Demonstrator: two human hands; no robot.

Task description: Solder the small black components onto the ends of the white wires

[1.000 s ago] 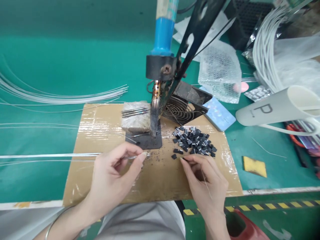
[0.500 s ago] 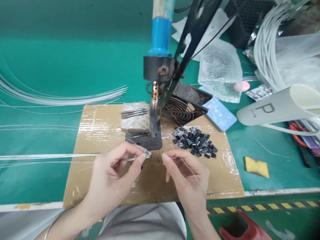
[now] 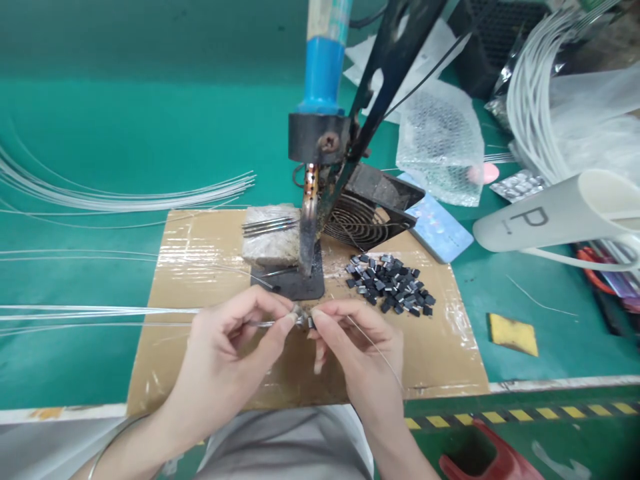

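Observation:
My left hand (image 3: 233, 357) is closed, thumb against forefinger, on a bundle of thin white wires (image 3: 173, 310) running in from the left. At its fingertips shows a small shiny piece (image 3: 300, 315), too blurred to name. My right hand (image 3: 363, 357) pinches a small black connector (image 3: 311, 323) close to that piece; whether they touch I cannot tell. A thin wire (image 3: 373, 345) also passes through the right hand's fingers and trails over it. Above both hands stands a blue-handled soldering iron (image 3: 307, 233), tip down in its black stand. Loose black connectors (image 3: 393, 283) lie piled to the right.
Cardboard (image 3: 445, 353) covers the bench under my hands. Behind are a wrapped block (image 3: 270, 250) bearing dark rods and a small fan (image 3: 360, 217). More wires (image 3: 150, 197) lie left. A yellow sponge (image 3: 513, 335) and a white cup (image 3: 540, 217) are on the right.
My right hand has moved left, bringing its fingertips almost to those of my left hand. The black connector now shows at its fingertips. My left hand has stayed nearly in place.

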